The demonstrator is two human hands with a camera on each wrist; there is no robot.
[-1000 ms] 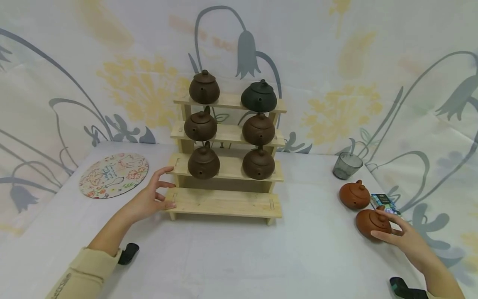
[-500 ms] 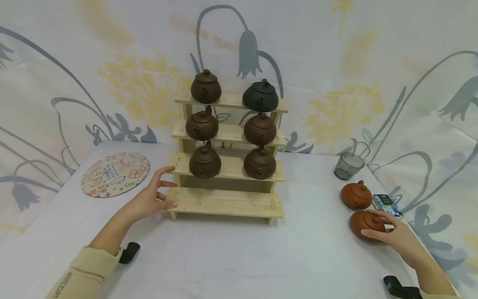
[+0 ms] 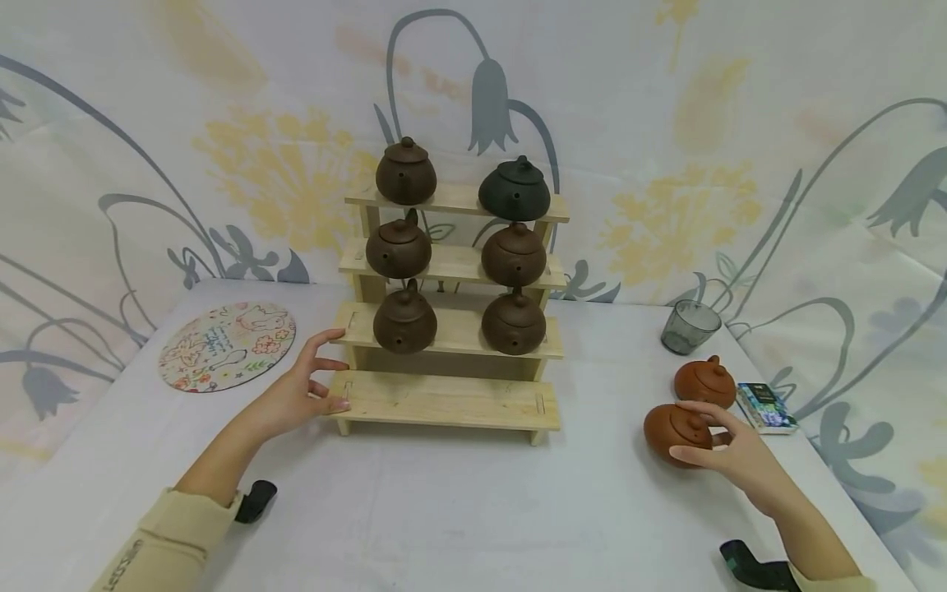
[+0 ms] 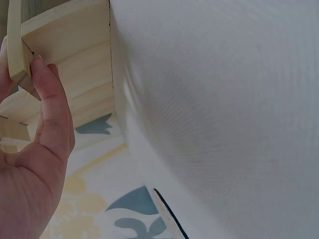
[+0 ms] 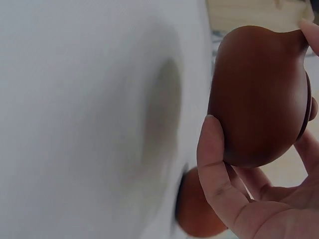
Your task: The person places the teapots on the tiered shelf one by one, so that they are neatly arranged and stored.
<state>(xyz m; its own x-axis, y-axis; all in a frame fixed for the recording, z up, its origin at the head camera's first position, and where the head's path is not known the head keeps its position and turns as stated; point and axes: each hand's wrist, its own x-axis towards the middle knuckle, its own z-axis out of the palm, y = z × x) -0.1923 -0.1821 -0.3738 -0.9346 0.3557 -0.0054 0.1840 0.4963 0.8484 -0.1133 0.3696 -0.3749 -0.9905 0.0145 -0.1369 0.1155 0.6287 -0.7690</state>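
My right hand [image 3: 736, 456] holds a reddish-brown clay teapot [image 3: 666, 436] by its side, thumb and fingers around the body. The right wrist view shows this teapot [image 5: 259, 94] raised off the white cloth, with its shadow below. A second reddish-brown teapot [image 3: 703, 386] sits just behind it. My left hand [image 3: 292, 399] pinches the left end of the stepped wooden display stand [image 3: 444, 400] at its lowest board. Close up in the left wrist view, thumb and finger grip the board's edge [image 4: 19, 69]. Dark teapots stand in pairs on the three upper steps, like the brown one [image 3: 404, 321] at left.
Right of the teapots lies a small colourful box [image 3: 767, 409], and a grey glass cup [image 3: 690, 327] stands behind them. A round floral mat [image 3: 227, 347] lies on the left. Patterned fabric [image 3: 666, 164] hangs behind the white-covered table [image 3: 473, 510].
My right hand has carried the reddish-brown teapot left and slightly up, away from the box. The left hand stays on the stand.
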